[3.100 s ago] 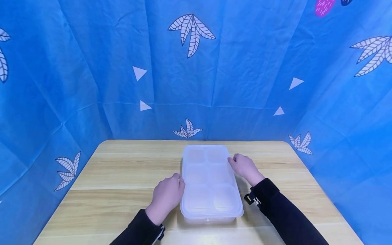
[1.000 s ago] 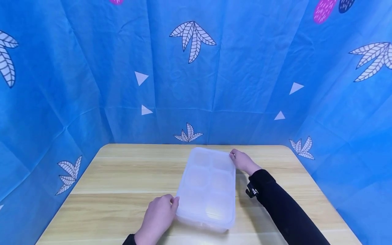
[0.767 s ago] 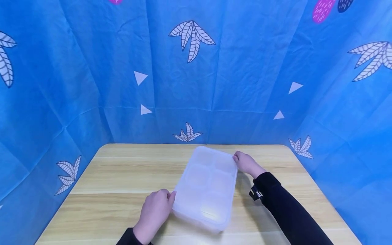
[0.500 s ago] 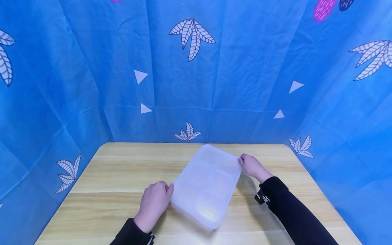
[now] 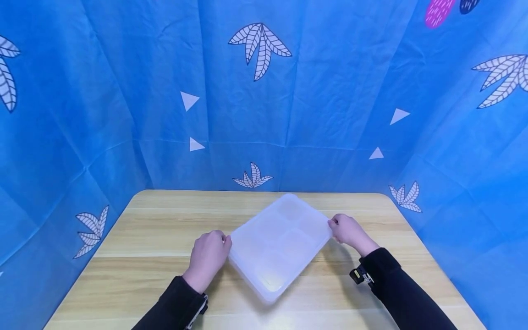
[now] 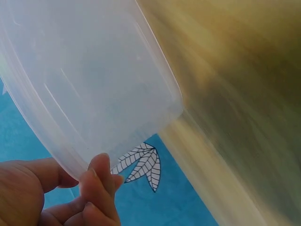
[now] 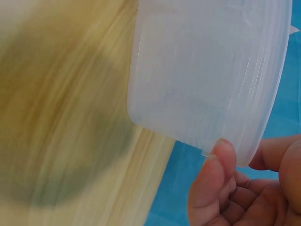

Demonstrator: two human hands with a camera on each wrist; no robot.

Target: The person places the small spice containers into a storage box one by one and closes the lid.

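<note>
A translucent white plastic food container with a lid and several compartments is turned diagonally over the table in the head view. My left hand pinches its left corner, and my right hand pinches its right corner. In the left wrist view, the thumb and fingers of my left hand clasp the container's rim. The right wrist view has my right hand gripping the opposite rim corner, fingertips against the side wall. The container is off the tabletop, its shadow beneath.
The wooden table has light grain and rounded far corners. A blue cloth printed with leaves and triangles hangs behind and along both sides.
The container has turned clockwise from lying lengthwise to a diagonal. My left hand has shifted left and away from me, my right hand to the right and toward me. Both keep holding it.
</note>
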